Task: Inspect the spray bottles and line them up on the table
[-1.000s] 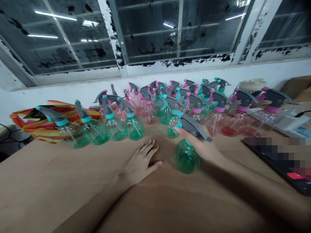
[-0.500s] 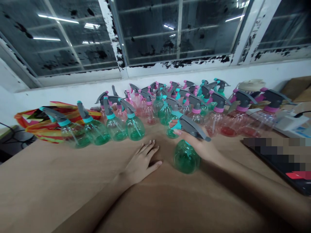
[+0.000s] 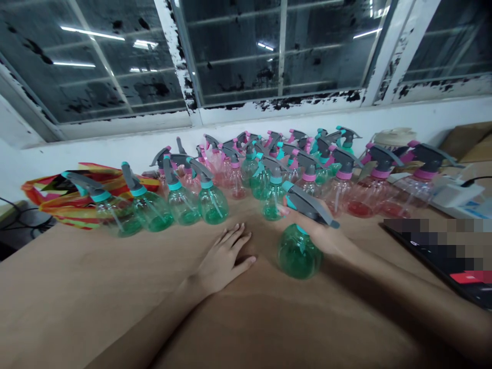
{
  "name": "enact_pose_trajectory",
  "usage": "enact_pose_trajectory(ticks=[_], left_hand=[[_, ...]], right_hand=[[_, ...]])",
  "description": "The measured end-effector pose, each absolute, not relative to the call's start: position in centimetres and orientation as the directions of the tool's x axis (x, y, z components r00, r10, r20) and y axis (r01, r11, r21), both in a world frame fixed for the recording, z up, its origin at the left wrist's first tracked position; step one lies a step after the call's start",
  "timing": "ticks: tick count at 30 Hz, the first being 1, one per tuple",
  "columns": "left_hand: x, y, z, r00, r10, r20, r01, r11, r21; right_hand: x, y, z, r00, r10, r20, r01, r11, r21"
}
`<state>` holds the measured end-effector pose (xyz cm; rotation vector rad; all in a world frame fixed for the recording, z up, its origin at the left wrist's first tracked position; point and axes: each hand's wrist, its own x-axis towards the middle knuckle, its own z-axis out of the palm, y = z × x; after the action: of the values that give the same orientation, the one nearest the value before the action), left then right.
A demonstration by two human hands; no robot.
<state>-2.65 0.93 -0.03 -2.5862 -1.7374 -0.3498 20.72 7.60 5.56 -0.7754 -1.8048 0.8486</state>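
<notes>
A brown, wood-toned table (image 3: 96, 292) carries a green spray bottle (image 3: 212, 207) with a teal collar. Left of that bottle, three similar bottles (image 3: 152, 211) stand in a row, a striped orange bag (image 3: 71, 218) behind and further left. A crowd of red and green bottles (image 3: 309, 178) spreads behind it and to its right. Just in front of it the left hand (image 3: 223, 264) lies palm down; well to its right rests a dark flat device (image 3: 418, 252).
</notes>
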Motion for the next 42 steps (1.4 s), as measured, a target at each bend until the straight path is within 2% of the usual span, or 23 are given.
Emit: enact_pose_trajectory(ticks=[13,25,37,42], left_hand=[[-2.53,0.92,0.18,0.368,0.917,0.155,0.923,-0.38,0.054],[-2.74,1.03,-0.01,0.378,0.912,0.157,0.918,-0.391,0.062],[-2.64,1.06,-0.05,0.371,0.916,0.151,0.923,-0.382,0.045],[-2.59,0.99,0.15,0.367,0.918,0.148,0.925,-0.377,0.049]], right_hand=[[20.81,7.6,5.29,-0.366,0.776,0.514,-0.029,0.543,-0.839],[20.94,8.01,5.15,-0.408,0.744,0.53,-0.053,0.56,-0.827],[20.98,7.94,5.13,-0.389,0.781,0.489,0.073,0.555,-0.829],[21.15,7.94,5.36,-0.437,0.75,0.496,0.021,0.56,-0.828]])
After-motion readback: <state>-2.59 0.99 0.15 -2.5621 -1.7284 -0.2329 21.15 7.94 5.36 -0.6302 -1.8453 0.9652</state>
